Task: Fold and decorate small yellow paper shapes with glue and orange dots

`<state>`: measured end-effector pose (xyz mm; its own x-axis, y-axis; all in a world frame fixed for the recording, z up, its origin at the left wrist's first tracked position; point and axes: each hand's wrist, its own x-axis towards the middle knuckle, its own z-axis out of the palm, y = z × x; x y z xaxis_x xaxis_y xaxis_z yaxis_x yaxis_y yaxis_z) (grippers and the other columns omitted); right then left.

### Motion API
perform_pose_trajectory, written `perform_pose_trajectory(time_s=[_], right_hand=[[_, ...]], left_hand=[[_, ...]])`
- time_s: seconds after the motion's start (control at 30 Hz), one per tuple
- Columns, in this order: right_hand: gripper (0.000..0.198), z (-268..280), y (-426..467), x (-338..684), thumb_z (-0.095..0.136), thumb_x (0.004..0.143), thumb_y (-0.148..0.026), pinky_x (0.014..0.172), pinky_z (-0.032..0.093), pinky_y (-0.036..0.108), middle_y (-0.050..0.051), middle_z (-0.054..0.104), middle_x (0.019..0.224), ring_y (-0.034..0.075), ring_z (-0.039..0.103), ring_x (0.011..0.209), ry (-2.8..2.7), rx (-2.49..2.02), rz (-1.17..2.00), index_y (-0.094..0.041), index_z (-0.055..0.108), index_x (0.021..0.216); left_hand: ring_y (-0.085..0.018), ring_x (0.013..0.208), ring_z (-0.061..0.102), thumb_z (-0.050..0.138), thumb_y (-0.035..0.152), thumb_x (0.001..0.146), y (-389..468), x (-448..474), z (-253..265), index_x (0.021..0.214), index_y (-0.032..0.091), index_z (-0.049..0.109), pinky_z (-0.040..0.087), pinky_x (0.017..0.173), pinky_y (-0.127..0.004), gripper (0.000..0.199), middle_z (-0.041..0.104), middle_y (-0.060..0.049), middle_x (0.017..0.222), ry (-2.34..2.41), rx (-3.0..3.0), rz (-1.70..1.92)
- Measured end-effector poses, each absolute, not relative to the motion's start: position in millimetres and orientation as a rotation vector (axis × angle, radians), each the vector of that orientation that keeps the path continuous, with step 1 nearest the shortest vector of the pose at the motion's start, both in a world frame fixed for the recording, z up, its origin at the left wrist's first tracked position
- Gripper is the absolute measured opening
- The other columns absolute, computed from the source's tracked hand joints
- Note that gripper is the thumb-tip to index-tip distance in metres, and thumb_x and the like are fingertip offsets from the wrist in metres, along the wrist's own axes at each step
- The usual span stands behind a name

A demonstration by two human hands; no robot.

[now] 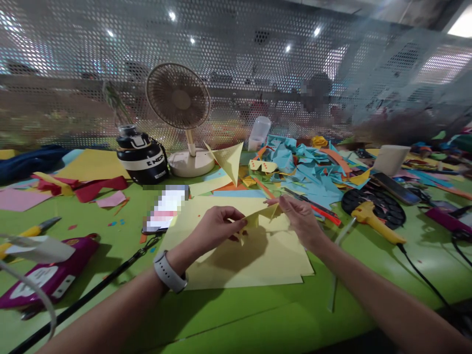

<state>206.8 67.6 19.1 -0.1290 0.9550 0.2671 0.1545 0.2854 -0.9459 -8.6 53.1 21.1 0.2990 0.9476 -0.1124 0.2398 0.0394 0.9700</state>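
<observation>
Between my hands is a small piece of cut yellow paper [262, 215], held up above larger sheets. My left hand [224, 223] pinches its left end between thumb and fingers. At the other end, my right hand [297, 216] grips it with thumb and fingertips. Pale yellow sheets [236, 273] lie stacked flat underneath, with a notch at the lower right corner, and the hands cast a shadow on them. Just behind stands a folded yellow paper shape [230, 160]. A smartphone [165, 209] rests against the left side of the sheets.
Blue paper scraps [306, 160] pile up at the back right. A yellow glue gun [378, 223] lies on a black round tray [391, 211] at right. Behind are a desk fan [179, 96] and a black bottle [142, 160]. A purple device [70, 260] sits left on the green table [236, 319].
</observation>
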Motion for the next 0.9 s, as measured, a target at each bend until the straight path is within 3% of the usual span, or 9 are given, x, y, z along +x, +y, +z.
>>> perform_pose_trajectory(time_s=[0.1,0.23,0.37,0.53,0.73,0.9], right_hand=[[0.04,22.1,66.8,209.3,0.053,0.085,-0.055,0.083,0.048,0.035,0.007,0.068,0.103,0.02,0.061,0.094,-1.64,-1.079,0.939,-0.022,0.071,0.1],[0.039,18.3,67.3,210.7,0.07,0.076,-0.032,0.097,0.041,0.042,0.008,0.061,0.12,0.024,0.054,0.113,-1.918,-0.993,0.614,-0.025,0.066,0.114],[0.03,9.1,70.6,212.0,0.055,0.084,-0.018,0.097,0.042,0.044,0.009,0.067,0.116,0.024,0.059,0.109,-2.009,-0.934,0.344,-0.027,0.071,0.107],[0.036,8.0,70.7,213.2,0.048,0.089,-0.015,0.095,0.044,0.044,0.008,0.065,0.121,0.022,0.06,0.111,-2.079,-0.872,0.225,-0.03,0.067,0.115],[0.042,13.2,66.6,213.1,0.05,0.089,-0.01,0.093,0.047,0.04,0.007,0.062,0.126,0.021,0.057,0.114,-2.055,-0.801,0.095,-0.033,0.061,0.123],[0.049,9.8,67.2,213.7,0.051,0.087,-0.006,0.097,0.043,0.039,0.007,0.056,0.132,0.021,0.052,0.119,-2.064,-0.811,0.08,-0.034,0.057,0.127]], left_hand=[[-0.016,0.056,0.061,0.063,0.024,0.076,53.6,-10.3,18.3,0.074,0.018,0.07,0.048,0.055,-0.027,0.009,0.069,-0.005,0.068,1.311,1.816,0.938],[-0.019,0.071,0.063,0.055,0.021,0.082,51.3,-13.2,16.9,0.085,0.019,0.07,0.048,0.063,-0.028,0.016,0.071,-0.008,0.085,1.35,2.226,1.039],[-0.021,0.084,0.065,0.047,0.021,0.088,48.3,-15.7,16.4,0.099,0.02,0.068,0.049,0.071,-0.03,0.023,0.07,-0.009,0.098,1.326,2.414,1.046],[-0.022,0.099,0.065,0.048,0.019,0.089,48.3,-18.2,15.5,0.111,0.022,0.062,0.051,0.082,-0.032,0.027,0.069,-0.009,0.111,1.381,2.581,1.155],[-0.02,0.089,0.069,0.058,0.02,0.082,53.7,-19.2,9.5,0.129,0.02,0.043,0.057,0.066,-0.03,0.049,0.065,-0.011,0.117,1.464,2.401,1.329],[-0.018,0.084,0.07,0.059,0.017,0.078,55.1,-19.5,6.1,0.133,0.022,0.037,0.058,0.068,-0.028,0.059,0.072,-0.004,0.101,1.434,2.218,1.248]])
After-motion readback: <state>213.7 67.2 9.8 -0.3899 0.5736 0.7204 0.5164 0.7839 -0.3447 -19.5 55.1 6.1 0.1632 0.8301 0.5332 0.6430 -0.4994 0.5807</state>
